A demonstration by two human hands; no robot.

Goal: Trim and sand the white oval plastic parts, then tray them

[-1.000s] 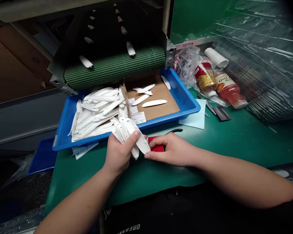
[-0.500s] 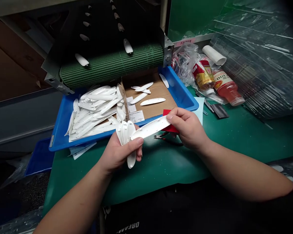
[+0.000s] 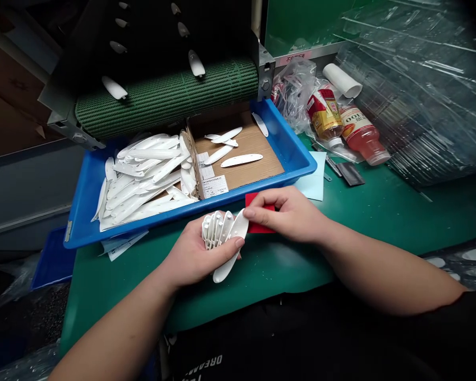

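Observation:
My left hand [image 3: 200, 251] is closed around a fanned stack of white oval plastic pieces [image 3: 218, 228]. The outermost white plastic piece [image 3: 232, 251] slants across the front under my left thumb. At its upper end, my right hand [image 3: 283, 214] pinches the tip between thumb and fingers. Under the right fingers lies a red square [image 3: 259, 228], partly covered. Beyond both hands stands a blue tray [image 3: 174, 216]. A pile of the same white pieces [image 3: 150, 169] fills its left side, and several more [image 3: 241, 160] lie on cardboard at the right.
A green mesh conveyor belt [image 3: 170, 98] carries white pieces above the tray. Drink bottles [image 3: 365, 135], a white roll [image 3: 342, 80], a dark packet [image 3: 349, 173] and stacked clear plastic trays [image 3: 428, 95] occupy the right side of the green table [image 3: 381, 217].
The outer piece has swung from nearly level to steeply slanted against the stack. My right hand has moved left, closer to my left hand, and the view has shifted slightly.

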